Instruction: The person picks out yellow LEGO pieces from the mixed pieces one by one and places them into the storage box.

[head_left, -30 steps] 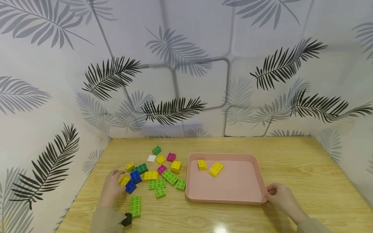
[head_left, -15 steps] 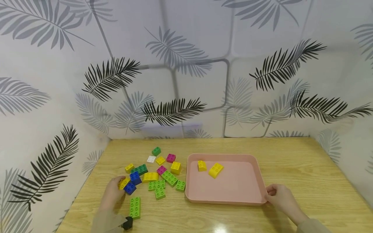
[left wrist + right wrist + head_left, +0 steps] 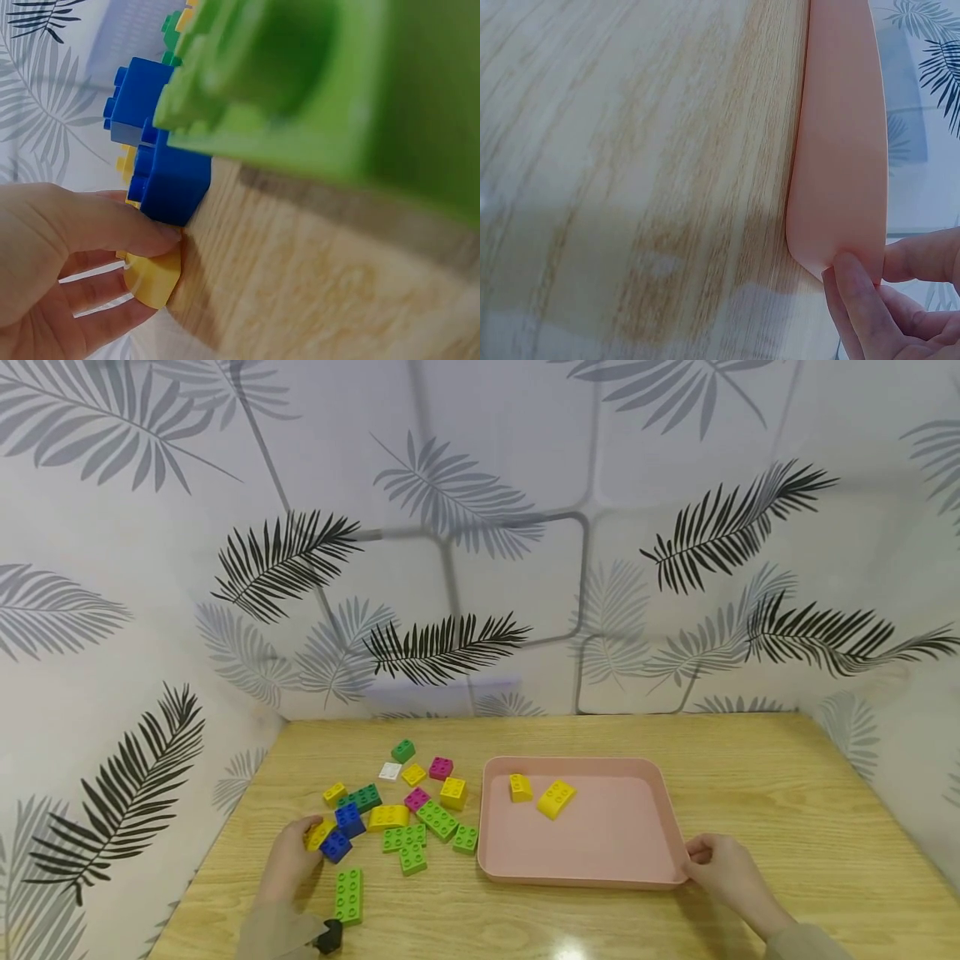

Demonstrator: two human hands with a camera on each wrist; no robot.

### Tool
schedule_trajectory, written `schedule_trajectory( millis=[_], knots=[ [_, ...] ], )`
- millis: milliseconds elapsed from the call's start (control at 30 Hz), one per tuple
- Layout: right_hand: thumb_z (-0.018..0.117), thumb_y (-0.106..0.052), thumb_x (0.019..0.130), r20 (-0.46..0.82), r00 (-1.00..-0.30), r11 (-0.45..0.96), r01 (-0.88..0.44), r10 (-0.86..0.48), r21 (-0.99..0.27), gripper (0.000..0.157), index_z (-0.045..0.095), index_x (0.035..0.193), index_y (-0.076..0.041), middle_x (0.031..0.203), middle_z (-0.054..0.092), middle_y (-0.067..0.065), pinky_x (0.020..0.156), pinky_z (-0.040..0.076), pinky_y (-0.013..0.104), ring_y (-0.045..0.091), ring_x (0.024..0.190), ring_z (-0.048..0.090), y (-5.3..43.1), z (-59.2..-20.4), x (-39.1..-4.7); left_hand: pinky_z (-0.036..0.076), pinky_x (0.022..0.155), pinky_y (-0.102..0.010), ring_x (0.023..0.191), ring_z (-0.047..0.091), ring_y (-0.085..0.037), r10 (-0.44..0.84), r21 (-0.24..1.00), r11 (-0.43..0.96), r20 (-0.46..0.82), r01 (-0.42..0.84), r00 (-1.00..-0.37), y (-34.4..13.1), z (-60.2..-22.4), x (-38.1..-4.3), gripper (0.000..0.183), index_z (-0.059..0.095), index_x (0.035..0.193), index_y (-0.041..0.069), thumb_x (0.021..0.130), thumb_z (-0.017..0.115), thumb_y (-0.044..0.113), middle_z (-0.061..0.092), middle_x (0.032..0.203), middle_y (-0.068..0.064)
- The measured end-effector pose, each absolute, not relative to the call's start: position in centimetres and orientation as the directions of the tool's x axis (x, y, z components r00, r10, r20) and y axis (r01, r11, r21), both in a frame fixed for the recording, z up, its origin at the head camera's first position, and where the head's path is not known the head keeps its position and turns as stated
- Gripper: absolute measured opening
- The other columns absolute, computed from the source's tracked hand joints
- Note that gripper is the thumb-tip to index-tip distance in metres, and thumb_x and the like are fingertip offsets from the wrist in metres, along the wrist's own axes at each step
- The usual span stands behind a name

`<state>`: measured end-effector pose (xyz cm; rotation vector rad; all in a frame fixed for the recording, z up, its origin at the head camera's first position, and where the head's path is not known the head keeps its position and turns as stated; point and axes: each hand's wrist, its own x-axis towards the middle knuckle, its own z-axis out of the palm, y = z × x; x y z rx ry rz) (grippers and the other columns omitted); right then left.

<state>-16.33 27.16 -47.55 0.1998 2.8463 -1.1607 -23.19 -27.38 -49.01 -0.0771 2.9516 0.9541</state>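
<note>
My left hand (image 3: 291,853) pinches a yellow toy brick (image 3: 321,834) at the left of the table. In the left wrist view its thumb lies on one side of the yellow brick (image 3: 154,277), the fingers on the other. Two blue bricks (image 3: 349,819) sit right beside it, one close to the thumb. At the right, my right hand (image 3: 723,868) grips the near right corner of a pink tray (image 3: 585,860). The right wrist view has thumb and fingers pinching the rim of the tray (image 3: 840,150). Inside the tray lie two yellow bricks (image 3: 556,799).
Several loose bricks spread between the left hand and the tray, among them a yellow arched brick (image 3: 388,817) and a light green brick (image 3: 437,820). A long light green brick (image 3: 348,896) lies near the left wrist. Leaf-patterned cloth (image 3: 480,568) rises behind the table.
My left hand has come down around the yellow brick, its fingers closing in on the brick's sides. The right hand stays at the tray's corner.
</note>
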Motion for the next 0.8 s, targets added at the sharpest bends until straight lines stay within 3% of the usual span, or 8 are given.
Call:
schedule_trajectory(
  millis=[300,533,800],
  knots=[
    [0.063,0.000,0.074,-0.118,-0.990,0.684,0.143,0.084,-0.716,0.019,0.061,0.089,0.012,0.075,0.062,0.008,0.056,0.051,0.027,0.018,0.069,0.058,27.4,-47.7,-16.4,0.035,0.095,-0.057,0.115,0.039,-0.049,-0.097,0.572,0.817,-0.002,-0.080,-0.995,-28.0,-48.3,-23.2,0.043,0.045,0.124,-0.013,0.084,0.056,-0.001,0.043,0.124,-0.035],
    [0.063,0.000,0.074,-0.110,-0.992,0.690,0.127,0.069,-0.713,0.019,0.060,0.089,0.012,0.074,0.062,0.008,0.055,0.050,0.027,0.016,0.068,0.058,27.6,-47.9,-16.6,0.041,0.089,-0.055,0.107,0.046,-0.045,-0.089,0.584,0.812,0.077,-0.028,-0.993,-27.2,-45.9,-23.7,0.048,0.043,0.125,-0.013,0.080,0.057,-0.006,0.046,0.120,-0.035],
    [0.063,0.001,0.074,-0.120,-0.989,0.705,0.150,0.092,-0.694,0.020,0.060,0.090,0.013,0.076,0.063,0.009,0.057,0.050,0.027,0.020,0.071,0.059,27.3,-47.4,-16.4,0.036,0.096,-0.054,0.117,0.040,-0.044,-0.026,0.600,0.798,0.123,0.053,-0.992,-23.7,-42.8,-25.1,0.051,0.041,0.130,-0.009,0.081,0.056,-0.007,0.041,0.129,-0.031]
  ],
)
